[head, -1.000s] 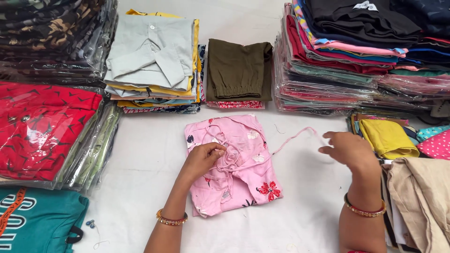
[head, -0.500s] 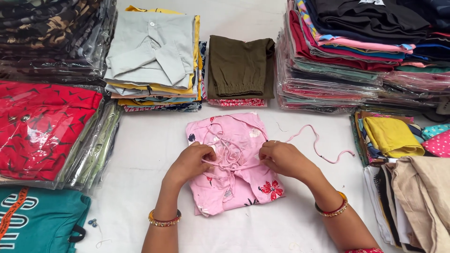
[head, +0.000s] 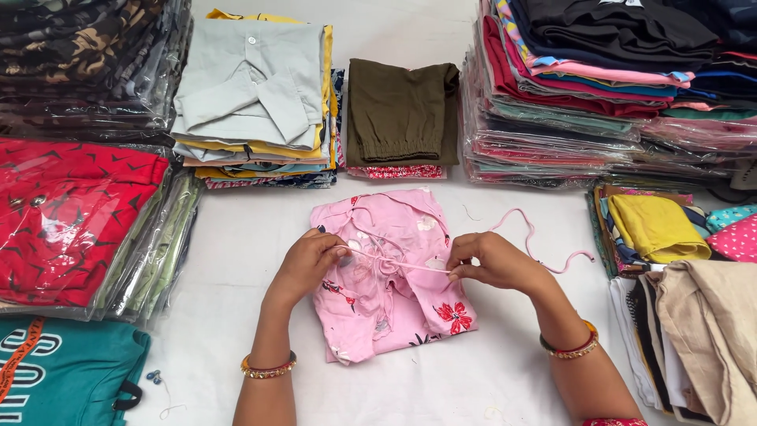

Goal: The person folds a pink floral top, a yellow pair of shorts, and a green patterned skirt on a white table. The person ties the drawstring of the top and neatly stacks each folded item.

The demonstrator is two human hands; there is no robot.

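Note:
A folded pink floral garment (head: pixel 394 276) lies on the white surface (head: pixel 236 260) in front of me. A thin pink drawstring (head: pixel 398 263) runs taut across it between my hands; its loose end (head: pixel 544 244) trails off to the right on the surface. My left hand (head: pixel 311 264) pinches the string at the garment's left edge. My right hand (head: pixel 493 262) pinches it at the garment's right edge. Bangles circle both wrists.
Stacks of folded clothes surround the spot: grey shirt pile (head: pixel 252 95), olive trousers (head: pixel 402 110), bagged piles at back right (head: pixel 599 95), red bagged garment (head: pixel 71 213) and teal shirt (head: pixel 63 379) at left, yellow (head: pixel 654 229) and beige cloth (head: pixel 702 331) at right.
My right hand came in from the right side to the garment and took hold of the drawstring. The string is now pulled straight between both hands.

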